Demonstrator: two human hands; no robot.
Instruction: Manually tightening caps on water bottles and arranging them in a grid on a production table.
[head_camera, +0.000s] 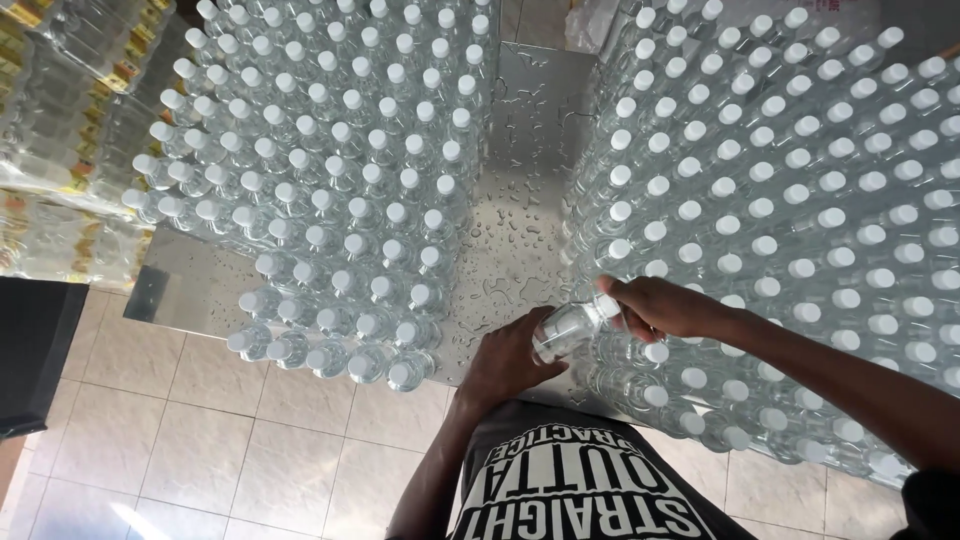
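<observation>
A clear plastic bottle with a white cap lies tilted between both my hands, above the near edge of a wet metal table. My left hand cups its base from below. My right hand grips its cap end. Two large blocks of upright clear bottles with white caps stand on the table: one block on the left, one on the right. The held bottle hangs over the bare strip between them, beside the right block's near corner.
Wrapped packs of bottles are stacked at the far left. A dark object stands at the left edge. Pale floor tiles lie below the table's near edge. Water drops cover the metal strip.
</observation>
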